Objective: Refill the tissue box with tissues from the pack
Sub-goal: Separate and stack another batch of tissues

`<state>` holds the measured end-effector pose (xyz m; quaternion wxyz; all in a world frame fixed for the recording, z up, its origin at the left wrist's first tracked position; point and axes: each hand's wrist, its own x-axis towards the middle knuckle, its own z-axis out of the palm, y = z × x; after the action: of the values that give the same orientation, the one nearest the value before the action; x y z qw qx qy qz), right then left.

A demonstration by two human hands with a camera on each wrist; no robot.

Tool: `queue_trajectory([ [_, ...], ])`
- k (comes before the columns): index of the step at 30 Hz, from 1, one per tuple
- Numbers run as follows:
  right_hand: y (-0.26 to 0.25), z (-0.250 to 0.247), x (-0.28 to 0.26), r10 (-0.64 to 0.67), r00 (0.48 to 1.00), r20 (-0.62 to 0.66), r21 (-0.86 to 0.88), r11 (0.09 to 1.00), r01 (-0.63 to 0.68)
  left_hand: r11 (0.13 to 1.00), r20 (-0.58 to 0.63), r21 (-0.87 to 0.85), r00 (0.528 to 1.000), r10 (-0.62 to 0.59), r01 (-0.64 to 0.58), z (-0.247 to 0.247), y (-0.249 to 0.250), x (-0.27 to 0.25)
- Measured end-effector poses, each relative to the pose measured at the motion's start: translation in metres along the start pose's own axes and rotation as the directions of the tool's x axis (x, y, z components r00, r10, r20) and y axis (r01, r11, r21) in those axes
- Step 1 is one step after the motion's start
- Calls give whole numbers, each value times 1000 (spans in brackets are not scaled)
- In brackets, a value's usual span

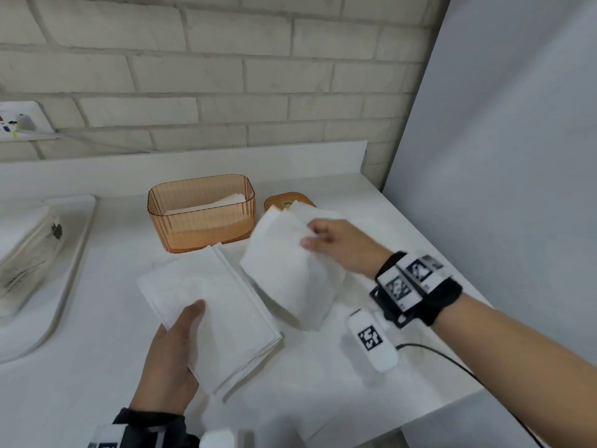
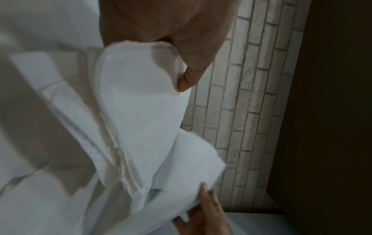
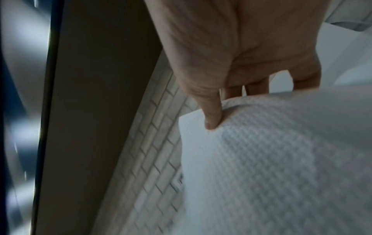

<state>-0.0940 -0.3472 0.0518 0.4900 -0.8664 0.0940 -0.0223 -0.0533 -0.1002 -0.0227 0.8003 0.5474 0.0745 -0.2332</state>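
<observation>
White counter (image 1: 97, 367) carries it all: the orange tissue box (image 1: 202, 218) sits at twelve o'clock, its lid (image 1: 284, 202) just right of it, a flat stack of tissues (image 1: 226, 305) dead centre, and a white tray (image 1: 69, 270) out at nine o'clock.

The head view looks forward and down over the table (image 1: 97, 367) toward the far brick wall (image 1: 226, 76). Both wrist views sit very close behind the fingers, turned sideways, sharing that wall and the white tissues (image 1: 290, 273).
</observation>
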Motion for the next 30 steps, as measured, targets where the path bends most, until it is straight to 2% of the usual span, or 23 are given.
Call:
queue_trajectory([
  [2, -9, -28, 7, -45, 995, -86, 110, 992, 54, 1000, -10, -12, 1000, 2, -2, 3, -1, 1],
  [4, -12, -58, 15, -83, 983, -165, 80, 992, 97, 1000, -22, -22, 1000, 4, -4, 6, -2, 1],
  [6, -6, -87, 24, -67, 978, -196, 57, 995, 80, 999, -40, -27, 999, 20, -21, 10, -4, 1],
  [9, 10, -122, 40, -34, 987, -156, -81, 996, 22, 999, -72, -30, 997, 40, -43, 18, -6, 1],
  [11, 23, -134, 51, -28, 998, -48, -264, 964, 14, 998, -89, -37, 995, 45, -49, 24, -8, 2],
  [13, 32, -134, 58, 41, 992, 117, -540, 841, 29, 998, -108, -41, 993, 50, -55, 29, -10, 3],
  [15, 49, -126, 68, 136, 964, 227, -713, 697, 69, 997, -128, -38, 990, 60, -66, 34, -12, 4],
  [19, 90, -108, 90, 254, 915, 314, -831, 539, 135, 996, -173, -39, 982, 72, -80, 39, -14, 5],
  [22, 107, -98, 100, 262, 902, 344, -878, 431, 210, 995, -217, -35, 972, 88, -98, 39, -16, 5],
  [25, 107, -99, 105, 262, 887, 380, -867, 436, 242, 994, -243, -24, 965, 95, -104, 42, -18, 6],
  [30, 70, -126, 99, 214, 839, 501, -760, 572, 308, 991, -273, -30, 955, 117, -130, 46, -18, 12],
])
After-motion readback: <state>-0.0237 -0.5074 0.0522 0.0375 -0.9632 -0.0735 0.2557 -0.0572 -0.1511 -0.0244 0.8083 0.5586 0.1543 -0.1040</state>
